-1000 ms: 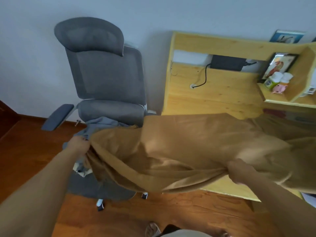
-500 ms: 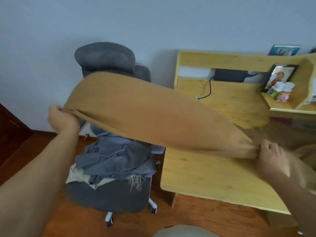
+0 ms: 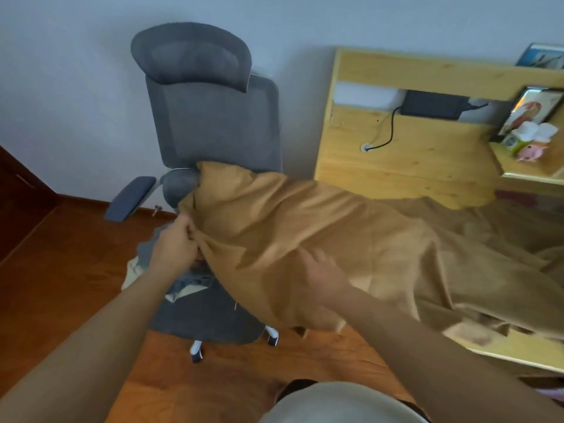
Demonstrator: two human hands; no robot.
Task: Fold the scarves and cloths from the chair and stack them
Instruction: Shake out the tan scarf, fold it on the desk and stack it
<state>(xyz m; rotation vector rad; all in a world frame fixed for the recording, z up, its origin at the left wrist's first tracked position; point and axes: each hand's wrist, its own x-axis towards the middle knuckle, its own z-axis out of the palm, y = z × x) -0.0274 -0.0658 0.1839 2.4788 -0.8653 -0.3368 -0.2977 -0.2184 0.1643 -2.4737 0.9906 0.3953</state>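
A large tan cloth [image 3: 305,233] stretches from the grey office chair [image 3: 213,126] across to the wooden desk [image 3: 412,166], billowed and creased. My left hand [image 3: 177,242] pinches its left end above the chair seat. My right hand [image 3: 320,270] is blurred, with fingers spread flat on top of the cloth's near part and nothing gripped. Under the tan cloth, a grey scarf [image 3: 146,248] and a cream cloth [image 3: 131,270] lie on the seat, mostly hidden.
The desk has a raised back with a black box and cable [image 3: 430,105], and a side shelf with a framed picture [image 3: 531,108] and small bottles. The chair's armrest [image 3: 131,196] sticks out left. Wooden floor lies below, with a dark cabinet at far left.
The tan cloth, swung up high half a second ago, has come down over the chair and desk. My left hand dropped to the seat; my right hand released the edge and moved left onto the cloth.
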